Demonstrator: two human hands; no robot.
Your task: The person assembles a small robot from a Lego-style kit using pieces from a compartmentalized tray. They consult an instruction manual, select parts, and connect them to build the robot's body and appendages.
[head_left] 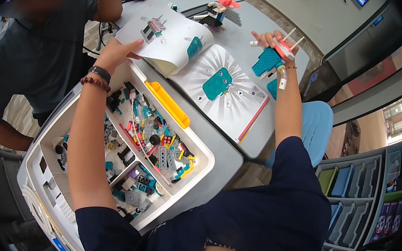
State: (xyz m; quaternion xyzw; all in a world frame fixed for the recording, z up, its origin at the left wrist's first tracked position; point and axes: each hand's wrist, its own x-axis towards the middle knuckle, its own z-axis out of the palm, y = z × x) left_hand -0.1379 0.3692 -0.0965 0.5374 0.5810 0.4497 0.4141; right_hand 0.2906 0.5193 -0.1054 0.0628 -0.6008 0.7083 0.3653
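Note:
My left hand (115, 54) has its thumb on top of a lifted page of the instruction booklet (247, 102), its fingers going underneath. That page curls over toward the middle of the booklet. Pictures of a teal brick figure and a grey-and-red assembly are printed on it. My right hand (275, 41) is closed around a brick model (268, 62) of teal, white and coral-red pieces, held up beyond the booklet's right side. Two white rods stick out of the model, and a white jointed piece hangs below it. Some of my right fingers are hidden behind it.
Under my left arm a white sorting tray (200, 166) with a yellow clip holds loose bricks in compartments. Another brick build (221, 11) stands at the table's far side. A person (44, 58) is at the left. A blue chair (318, 126) and a drawer rack (356, 183) are right.

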